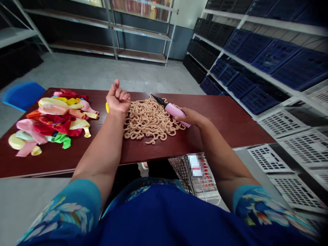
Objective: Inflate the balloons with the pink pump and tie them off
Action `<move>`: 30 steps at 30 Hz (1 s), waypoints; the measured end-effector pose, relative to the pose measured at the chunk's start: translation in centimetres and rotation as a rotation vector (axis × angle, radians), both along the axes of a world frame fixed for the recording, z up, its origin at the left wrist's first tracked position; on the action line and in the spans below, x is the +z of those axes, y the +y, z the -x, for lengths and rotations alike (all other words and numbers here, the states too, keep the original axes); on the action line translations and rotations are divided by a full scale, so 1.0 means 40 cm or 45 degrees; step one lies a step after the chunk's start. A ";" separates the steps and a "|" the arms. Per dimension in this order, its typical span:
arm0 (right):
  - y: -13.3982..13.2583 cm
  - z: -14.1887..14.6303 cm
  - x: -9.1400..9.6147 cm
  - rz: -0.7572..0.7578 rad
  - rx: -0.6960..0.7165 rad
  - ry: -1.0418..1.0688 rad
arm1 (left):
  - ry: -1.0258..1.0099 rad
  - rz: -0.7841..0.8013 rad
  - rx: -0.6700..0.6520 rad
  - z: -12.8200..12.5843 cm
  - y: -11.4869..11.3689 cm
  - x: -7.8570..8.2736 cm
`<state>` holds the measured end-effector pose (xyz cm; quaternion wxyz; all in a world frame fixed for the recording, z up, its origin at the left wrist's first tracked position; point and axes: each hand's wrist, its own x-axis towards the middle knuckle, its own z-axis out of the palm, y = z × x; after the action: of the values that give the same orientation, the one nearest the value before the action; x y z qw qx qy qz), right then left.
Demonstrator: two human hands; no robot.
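Note:
My left hand [118, 97] is raised over the table beside the beige pile, palm up with fingers curled. Whatever lies inside the fingers is hidden. A small yellow piece [107, 107] shows at that hand's outer edge; I cannot tell if it is held. My right hand [189, 117] is wrapped round a pink hand pump [174, 111] with a black tapered nozzle, tilted up to the left over the pile's right side. Between the hands lies a heap of beige, curly, worm-like pieces [151, 119]. Limp balloons [55, 118] in several colours are heaped at the left.
The dark red table [225, 119] spans the view. A blue chair back [24, 95] stands at its left end. Below the front edge is a wire basket [205, 188]. Racks with blue crates [258, 99] and white crates [302, 150] line the right; shelves [138, 32] stand behind.

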<state>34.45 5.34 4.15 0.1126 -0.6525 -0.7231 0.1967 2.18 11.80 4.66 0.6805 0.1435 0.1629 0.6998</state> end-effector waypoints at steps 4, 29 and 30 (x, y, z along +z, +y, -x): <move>0.011 0.013 0.030 0.066 -0.099 -0.203 | 0.059 0.054 0.042 0.004 -0.001 -0.032; 0.059 0.172 -0.007 -0.693 0.445 -0.354 | -0.230 0.081 0.245 0.043 0.016 -0.070; 0.059 0.174 -0.007 -0.689 0.446 -0.361 | -0.230 0.067 0.238 0.041 0.015 -0.070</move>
<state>27.50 7.69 3.86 0.1447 -0.4858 -0.8585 -0.0784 0.53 12.41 1.86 0.6279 0.0461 0.1320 0.7656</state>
